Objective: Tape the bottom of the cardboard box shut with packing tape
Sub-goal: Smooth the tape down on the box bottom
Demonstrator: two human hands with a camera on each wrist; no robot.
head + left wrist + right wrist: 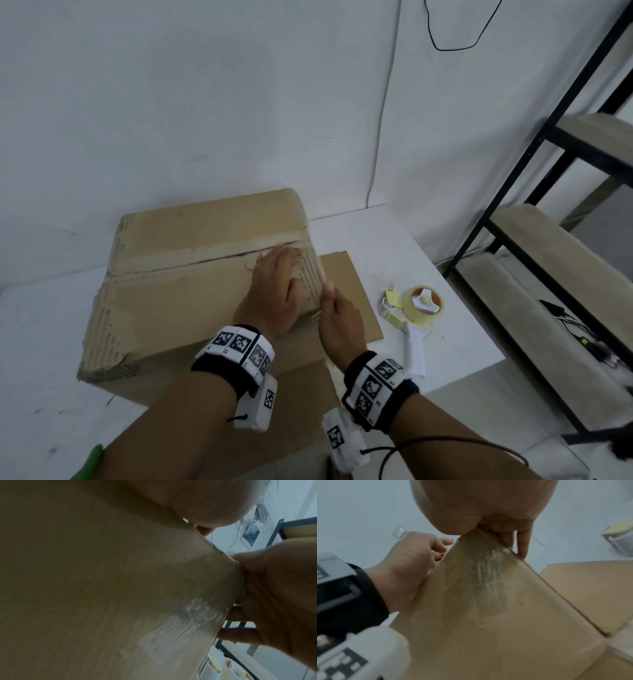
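A brown cardboard box (178, 291) stands bottom-up on the white table (428, 246). Its flaps are closed, and a strip of clear tape (205, 253) runs along the middle seam. My left hand (277, 284) lies flat on the box's top face near the seam's right end. At the box's right edge is my right hand (337, 315), thumb on the edge and straight fingers against the side face. The right wrist view shows the tape's end (488, 574) stuck down on that side face. The tape dispenser (416, 308) lies on the table to the right, in neither hand.
A flat cardboard sheet (346, 287) lies under the box and sticks out to the right. A black metal rack with wooden shelves (534, 240) stands at the right, holding cables and a phone (561, 315). The wall is right behind the box.
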